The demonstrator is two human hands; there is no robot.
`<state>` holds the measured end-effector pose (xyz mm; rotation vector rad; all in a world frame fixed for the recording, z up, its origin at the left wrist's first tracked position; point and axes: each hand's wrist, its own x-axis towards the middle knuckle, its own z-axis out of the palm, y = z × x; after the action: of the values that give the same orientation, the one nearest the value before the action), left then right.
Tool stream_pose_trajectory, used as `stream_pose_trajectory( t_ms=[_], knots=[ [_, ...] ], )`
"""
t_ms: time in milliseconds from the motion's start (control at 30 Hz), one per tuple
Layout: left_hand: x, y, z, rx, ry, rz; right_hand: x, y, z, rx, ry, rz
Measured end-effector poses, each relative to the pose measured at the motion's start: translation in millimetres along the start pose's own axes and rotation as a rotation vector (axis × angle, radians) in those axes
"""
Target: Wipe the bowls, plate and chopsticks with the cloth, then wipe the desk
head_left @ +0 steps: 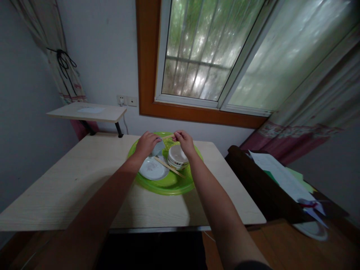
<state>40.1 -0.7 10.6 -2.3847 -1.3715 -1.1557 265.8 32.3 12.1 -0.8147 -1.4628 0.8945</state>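
Observation:
A round green tray (168,187) rests on the table. On it are a white plate (153,169) at the left, stacked white bowls (177,155) at the right, and a pair of chopsticks (169,167) lying slantwise between them. Over the tray's far part, my right hand (182,140) pinches one end of more light wooden chopsticks (168,137). Their other end meets the fingers of my left hand (148,143), which are closed around it. Beneath my left hand is a grey-blue patterned item (158,148), partly hidden by the hand.
The pale wooden table (70,180) has a small raised shelf (87,111) at its far left. A wall and window (208,56) stand behind. Right of the table, a dark brown piece of furniture (253,183) holds papers (281,176).

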Motion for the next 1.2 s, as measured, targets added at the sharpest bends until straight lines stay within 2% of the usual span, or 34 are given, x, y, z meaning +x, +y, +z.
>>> stream_pose_trajectory(
  t_ms=[100,200,267,500,567,633,700,767,967,1033,1100,1200],
  knots=[
    [0.9,1.3,-0.3,0.006,-0.007,0.013,-2.7,0.4,6.9,0.048,-0.115,0.06],
    [1.2,1.2,0.9,0.006,-0.02,0.028,-2.1,2.0,7.5,0.058,-0.125,0.071],
    [0.9,0.4,1.9,0.0,-0.024,0.032,0.1,2.8,4.1,0.041,-0.048,0.044],
    [0.0,-4.5,2.5,-0.044,0.028,-0.037,6.9,-1.2,-23.2,-0.055,0.431,-0.106],
    [0.0,-5.5,2.5,-0.056,0.04,-0.04,7.4,-1.5,-28.7,-0.08,0.509,-0.115],
    [0.0,-6.3,2.4,-0.064,0.045,-0.045,7.6,-0.8,-30.6,-0.089,0.533,-0.121],
    [0.1,-6.5,1.9,-0.067,0.046,-0.054,7.6,-0.3,-29.2,-0.074,0.5,-0.119],
    [0.3,-5.6,0.9,-0.068,0.034,-0.059,6.6,-0.8,-24.8,-0.054,0.413,-0.102],
    [0.9,1.6,-1.9,-0.061,-0.035,-0.022,-2.8,-6.3,-1.7,0.032,-0.021,0.031],
    [0.9,2.4,-1.7,-0.063,-0.042,-0.014,-4.8,-6.2,3.8,0.046,-0.114,0.076],
    [1.0,1.8,-1.0,-0.069,-0.045,-0.014,-4.1,-4.3,4.9,0.044,-0.112,0.085],
    [1.1,-0.6,0.1,-0.076,-0.037,-0.025,1.1,0.4,-2.7,0.018,0.033,0.024]
  ],
)
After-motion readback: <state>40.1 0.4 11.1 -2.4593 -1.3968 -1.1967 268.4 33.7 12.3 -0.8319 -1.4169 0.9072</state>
